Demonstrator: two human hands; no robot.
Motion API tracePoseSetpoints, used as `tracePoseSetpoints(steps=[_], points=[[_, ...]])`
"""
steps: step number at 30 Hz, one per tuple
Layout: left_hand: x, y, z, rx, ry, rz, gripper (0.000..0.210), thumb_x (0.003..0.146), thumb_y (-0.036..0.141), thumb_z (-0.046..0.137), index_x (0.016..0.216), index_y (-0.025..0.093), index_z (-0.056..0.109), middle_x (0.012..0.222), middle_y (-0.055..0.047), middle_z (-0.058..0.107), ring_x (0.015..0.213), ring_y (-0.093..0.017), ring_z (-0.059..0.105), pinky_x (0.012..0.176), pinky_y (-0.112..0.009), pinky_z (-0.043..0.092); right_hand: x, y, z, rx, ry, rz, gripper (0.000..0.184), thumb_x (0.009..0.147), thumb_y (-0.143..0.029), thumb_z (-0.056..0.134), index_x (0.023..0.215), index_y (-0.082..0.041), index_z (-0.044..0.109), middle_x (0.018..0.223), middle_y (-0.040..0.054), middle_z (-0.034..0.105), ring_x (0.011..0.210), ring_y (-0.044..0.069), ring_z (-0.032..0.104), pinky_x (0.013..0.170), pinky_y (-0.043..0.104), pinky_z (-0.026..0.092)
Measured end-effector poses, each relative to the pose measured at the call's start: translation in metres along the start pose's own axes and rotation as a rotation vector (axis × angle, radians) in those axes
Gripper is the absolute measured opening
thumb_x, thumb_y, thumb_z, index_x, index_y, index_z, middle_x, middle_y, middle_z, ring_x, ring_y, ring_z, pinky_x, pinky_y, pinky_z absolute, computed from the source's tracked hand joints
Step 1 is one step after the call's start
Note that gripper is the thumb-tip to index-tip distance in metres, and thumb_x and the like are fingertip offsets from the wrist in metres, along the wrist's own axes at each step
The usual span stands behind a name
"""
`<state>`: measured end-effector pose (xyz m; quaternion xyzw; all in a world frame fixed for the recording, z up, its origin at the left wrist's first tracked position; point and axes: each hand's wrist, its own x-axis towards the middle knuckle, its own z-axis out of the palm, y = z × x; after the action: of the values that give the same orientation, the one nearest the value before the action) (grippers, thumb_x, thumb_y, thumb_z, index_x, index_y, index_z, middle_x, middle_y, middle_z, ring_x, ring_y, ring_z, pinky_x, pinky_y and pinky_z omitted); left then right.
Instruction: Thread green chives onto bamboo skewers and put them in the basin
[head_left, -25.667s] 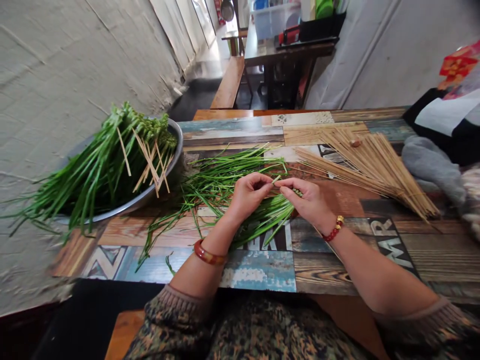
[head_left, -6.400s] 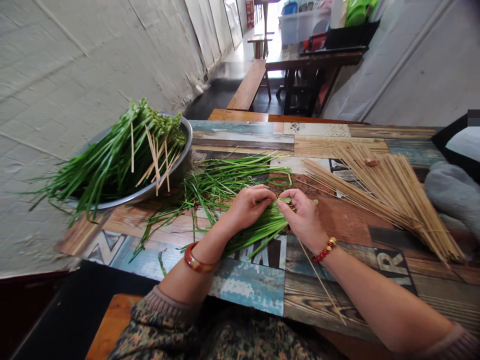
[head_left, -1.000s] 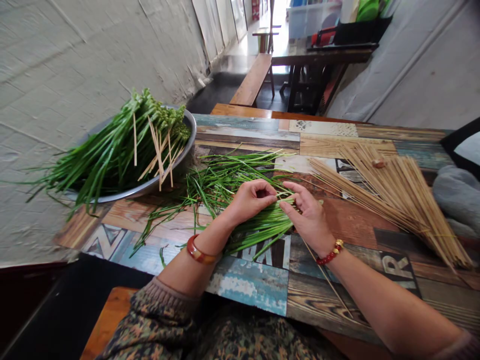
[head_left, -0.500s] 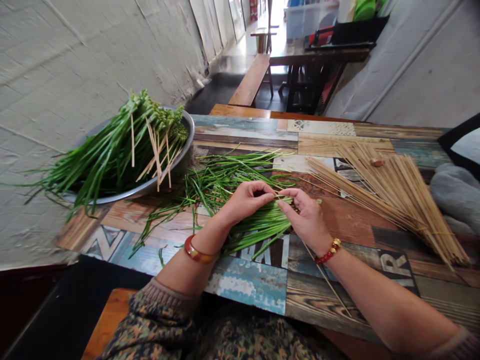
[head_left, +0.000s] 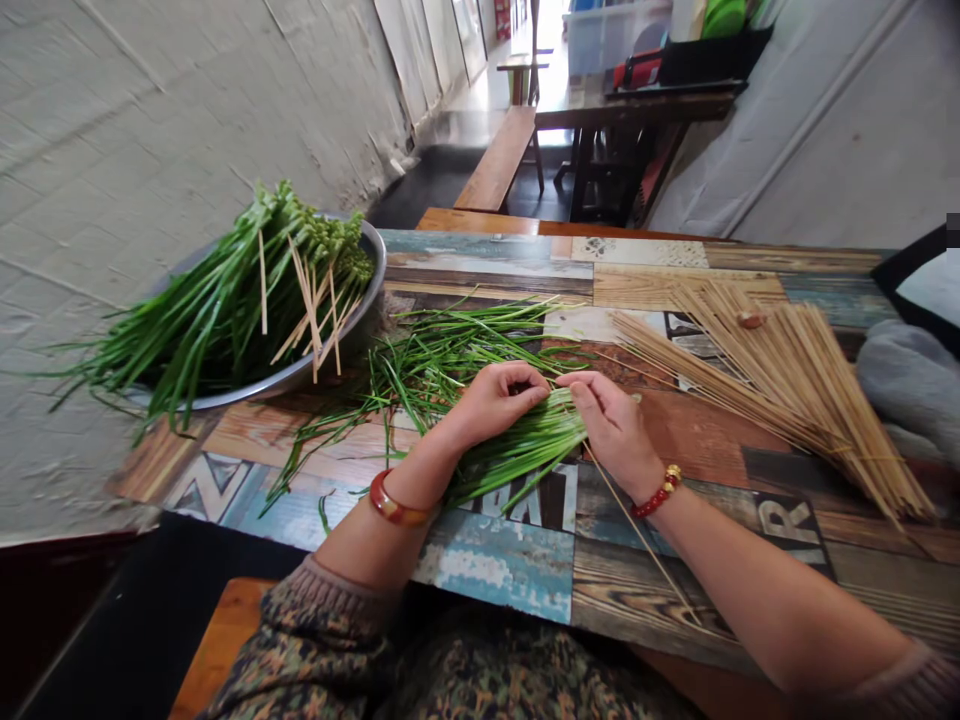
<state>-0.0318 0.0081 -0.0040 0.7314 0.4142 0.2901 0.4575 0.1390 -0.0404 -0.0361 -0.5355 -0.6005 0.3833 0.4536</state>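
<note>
Garlic chives (head_left: 525,450) lie in a bunch on the table under both hands, pale stem ends toward the right. My left hand (head_left: 502,400) pinches thumb and forefinger together at those ends. Close beside it, my right hand (head_left: 609,412) is closed too, thumb against fingers over the stems; the exact stem between the fingertips is mostly hidden. From below the right hand a thin bamboo skewer (head_left: 645,540) slants down toward the table's near edge, its upper end hidden. More loose chives (head_left: 435,350) spread behind and left of the hands.
At left stands a metal basin (head_left: 379,265) heaped with green chives (head_left: 225,290), several skewer ends sticking out. A fanned bundle of bamboo skewers (head_left: 810,380) lies at right, near a grey cloth (head_left: 907,370). A bench (head_left: 499,160) and another table (head_left: 637,105) stand beyond.
My right hand's fingertips have drawn together and shifted slightly around the stem ends. The left hand stays nearly in place. The view has moved a little.
</note>
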Motion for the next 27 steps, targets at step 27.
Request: tracePoseSetpoints(steps=[27], points=[[0.022, -0.003, -0.01, 0.743, 0.05, 0.189, 0.015, 0.081, 0.015, 0.056, 0.081, 0.019, 0.071, 0.09, -0.006, 0.066, 0.086, -0.019, 0.059, 0.08, -0.032, 0.045, -0.003, -0.003, 0.009, -0.201, 0.056, -0.099, 0.011, 0.08, -0.025, 0.055, 0.076, -0.018, 0.061, 0.07, 0.002, 0.064, 0.061, 0.015, 0.055, 0.059, 0.026, 0.04]])
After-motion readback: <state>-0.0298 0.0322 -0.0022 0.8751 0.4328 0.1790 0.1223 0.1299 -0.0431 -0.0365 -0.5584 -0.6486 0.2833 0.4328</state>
